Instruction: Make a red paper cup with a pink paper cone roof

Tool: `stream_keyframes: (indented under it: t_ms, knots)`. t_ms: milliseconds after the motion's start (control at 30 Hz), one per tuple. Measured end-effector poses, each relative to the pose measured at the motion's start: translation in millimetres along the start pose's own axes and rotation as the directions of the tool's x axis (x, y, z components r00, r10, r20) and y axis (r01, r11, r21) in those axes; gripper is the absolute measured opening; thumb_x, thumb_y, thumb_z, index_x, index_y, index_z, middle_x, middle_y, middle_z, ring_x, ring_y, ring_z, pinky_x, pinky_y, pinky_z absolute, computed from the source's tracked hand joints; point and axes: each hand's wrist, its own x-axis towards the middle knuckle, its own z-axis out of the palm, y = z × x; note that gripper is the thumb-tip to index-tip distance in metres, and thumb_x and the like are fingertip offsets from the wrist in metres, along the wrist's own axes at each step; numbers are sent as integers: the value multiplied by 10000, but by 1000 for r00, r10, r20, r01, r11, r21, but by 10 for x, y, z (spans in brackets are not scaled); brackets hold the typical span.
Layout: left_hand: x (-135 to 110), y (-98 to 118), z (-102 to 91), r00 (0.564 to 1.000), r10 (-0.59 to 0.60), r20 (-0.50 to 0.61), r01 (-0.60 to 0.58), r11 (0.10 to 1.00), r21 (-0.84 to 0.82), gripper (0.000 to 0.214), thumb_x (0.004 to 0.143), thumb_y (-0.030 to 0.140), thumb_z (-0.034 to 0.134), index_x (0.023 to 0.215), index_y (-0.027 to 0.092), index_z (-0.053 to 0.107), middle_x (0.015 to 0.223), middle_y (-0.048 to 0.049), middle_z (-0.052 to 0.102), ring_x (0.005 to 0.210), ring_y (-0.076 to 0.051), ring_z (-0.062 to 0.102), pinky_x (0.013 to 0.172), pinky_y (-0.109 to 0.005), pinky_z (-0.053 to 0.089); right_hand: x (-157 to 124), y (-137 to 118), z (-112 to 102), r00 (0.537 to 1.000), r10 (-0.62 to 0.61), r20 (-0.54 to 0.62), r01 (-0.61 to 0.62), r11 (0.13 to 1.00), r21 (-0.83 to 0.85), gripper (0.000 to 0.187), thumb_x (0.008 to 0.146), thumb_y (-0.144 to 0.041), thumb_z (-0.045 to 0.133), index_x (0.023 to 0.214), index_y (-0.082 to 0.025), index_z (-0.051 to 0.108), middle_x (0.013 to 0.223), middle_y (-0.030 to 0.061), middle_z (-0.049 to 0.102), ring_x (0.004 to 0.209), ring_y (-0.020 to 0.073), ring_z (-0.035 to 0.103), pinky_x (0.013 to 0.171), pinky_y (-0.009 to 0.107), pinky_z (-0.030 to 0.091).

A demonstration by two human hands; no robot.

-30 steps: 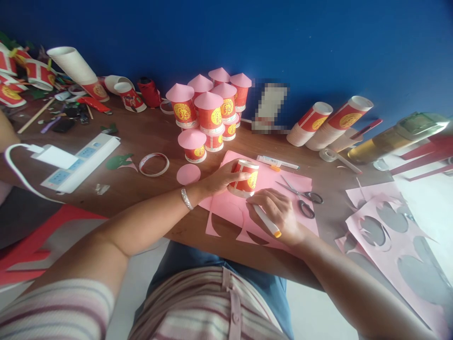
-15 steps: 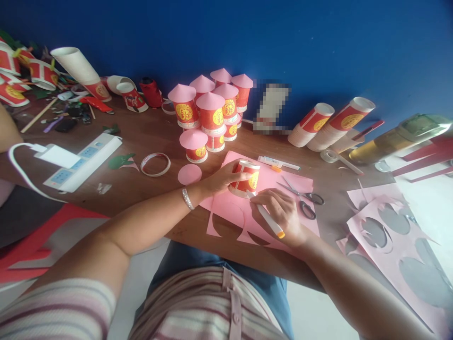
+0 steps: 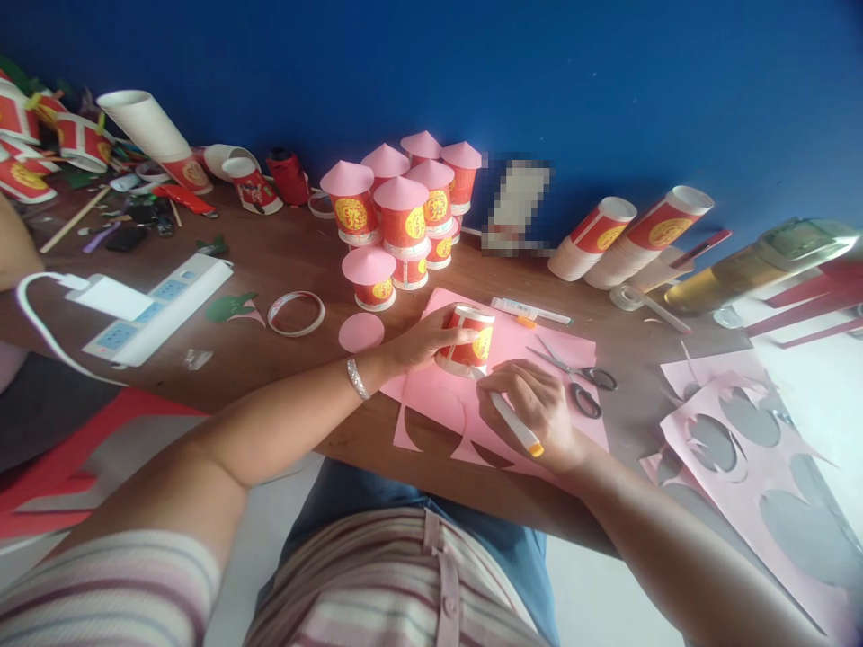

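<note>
- Cup (image 3: pixel 465 354), just one, clasped in the left hand (image 3: pixel 428 340) above the pink paper (image 3: pixel 438 395), fingers partly hidden behind it.
- Right hand (image 3: pixel 531 403) pinches one marker (image 3: pixel 516 423), its tip hard to make out.
- Seven pink cones (image 3: pixel 401 192) topping red cups (image 3: pixel 406 232), some mostly covered!
- Scissors (image 3: pixel 571 369), one pair, blades parted, near the right hand.
- Two cup stacks (image 3: pixel 593 238) leaning right; one pixelated patch (image 3: pixel 518 207), unreadable.

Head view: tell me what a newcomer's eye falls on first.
Likely the pink-roofed cups, clustered at centre before the blue wall. Just nearer, the left hand grips a red cup over pink paper, while the right hand holds a pen close by. A white power strip lies at left.
</note>
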Motion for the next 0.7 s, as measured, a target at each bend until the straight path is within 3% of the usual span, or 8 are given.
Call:
stream_keyframes:
  t_ms: [700]
  knots:
    - [1, -39, -45, 1000, -11, 18, 11, 1000, 28, 347, 849, 383, 818, 1090, 155, 714, 983, -60, 705, 920, -182, 676, 779, -275, 541, 16, 34, -19, 1000, 11, -10, -11, 1000, 2, 239, 895, -16, 637, 1000, -228, 604, 785, -5, 710, 659, 152, 665, 654, 303, 570]
